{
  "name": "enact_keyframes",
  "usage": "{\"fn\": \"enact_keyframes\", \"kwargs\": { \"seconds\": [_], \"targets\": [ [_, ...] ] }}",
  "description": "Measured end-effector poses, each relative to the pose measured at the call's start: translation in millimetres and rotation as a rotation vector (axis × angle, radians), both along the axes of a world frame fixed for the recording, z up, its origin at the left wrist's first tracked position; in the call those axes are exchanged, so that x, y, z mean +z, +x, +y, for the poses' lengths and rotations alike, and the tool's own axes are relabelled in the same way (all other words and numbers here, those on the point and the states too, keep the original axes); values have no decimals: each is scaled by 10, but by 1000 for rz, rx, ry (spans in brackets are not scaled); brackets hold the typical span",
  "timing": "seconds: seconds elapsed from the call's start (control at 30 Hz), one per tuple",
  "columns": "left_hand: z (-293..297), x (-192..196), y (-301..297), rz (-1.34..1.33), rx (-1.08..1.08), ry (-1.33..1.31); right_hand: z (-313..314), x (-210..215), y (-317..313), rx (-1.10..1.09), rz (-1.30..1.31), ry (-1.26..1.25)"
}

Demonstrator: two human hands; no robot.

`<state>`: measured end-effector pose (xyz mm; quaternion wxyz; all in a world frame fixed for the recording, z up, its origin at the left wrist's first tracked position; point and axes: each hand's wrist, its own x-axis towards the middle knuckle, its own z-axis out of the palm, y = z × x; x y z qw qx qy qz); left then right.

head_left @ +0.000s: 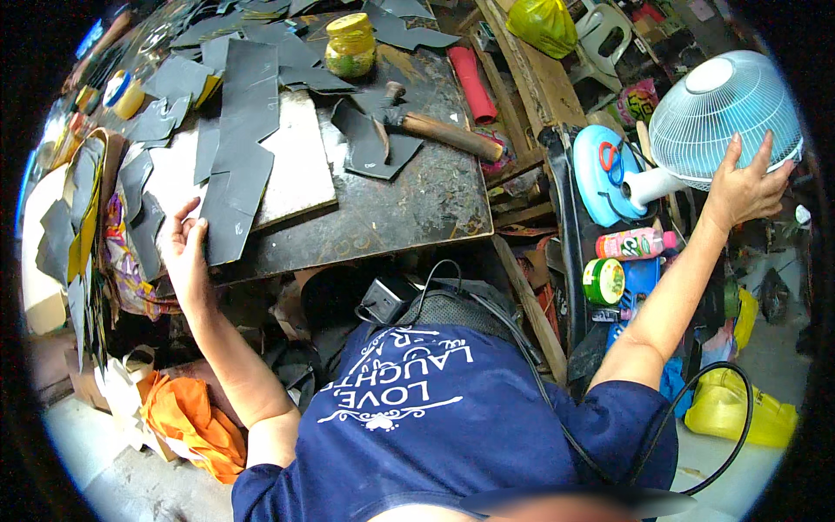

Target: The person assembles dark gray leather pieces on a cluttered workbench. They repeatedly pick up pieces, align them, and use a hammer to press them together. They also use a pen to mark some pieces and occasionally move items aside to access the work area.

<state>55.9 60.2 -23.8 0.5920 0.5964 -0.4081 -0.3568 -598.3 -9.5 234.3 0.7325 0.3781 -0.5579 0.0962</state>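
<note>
At the left, my left hand (187, 248) is raised beside the bench edge, its fingers loosely curled and apart. Its thumb and fingertips are close to the left edge of a long dark grey cut sheet (239, 157); contact is hard to make out. This sheet lies over a white board (300, 165) on the bench. On the far right, my right hand (750, 181) grips the rim of an electric fan's (709, 109) wire guard with its fingers spread; the thumb is hidden. The fan has a light blue round base and a white neck.
A hammer (444, 135) lies on the dark bench (400, 226) over another grey piece. Nearby are a yellow-lidded jar (350, 48) and a red roll (472, 84). Beside the fan base are a pink bottle (631, 244) and a green tub (604, 280). A black cable (750, 409) loops near my right arm.
</note>
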Motion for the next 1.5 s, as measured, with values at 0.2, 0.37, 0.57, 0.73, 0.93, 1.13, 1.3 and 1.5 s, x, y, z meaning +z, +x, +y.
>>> {"fn": "enact_keyframes", "kwargs": {
  "seconds": [0.2,0.37,0.57,0.73,0.93,1.13,1.3,1.5],
  "targets": [
    [-13,28,-18,-106,-5,-5,339,58,-443,497,-166,131],
    [43,47,-46,-163,36,86,490,56,-742,560,-139,101],
    [57,48,-98,-48,14,28,372,95,-582,481,-93,76],
    [46,80,-105,-6,2,52,364,134,-75,474,133,-115],
    [86,117,-194,115,98,-36,-546,-754,1461,1442,-327,551],
    [124,138,-225,290,203,-174,-1606,-1651,3228,1367,-652,1209],
    [143,59,-231,294,238,-232,-2260,-1987,3519,1435,-756,1372],
    [164,-23,-212,389,235,-330,-2515,-1936,3706,1155,-642,1096]
  ]
}}
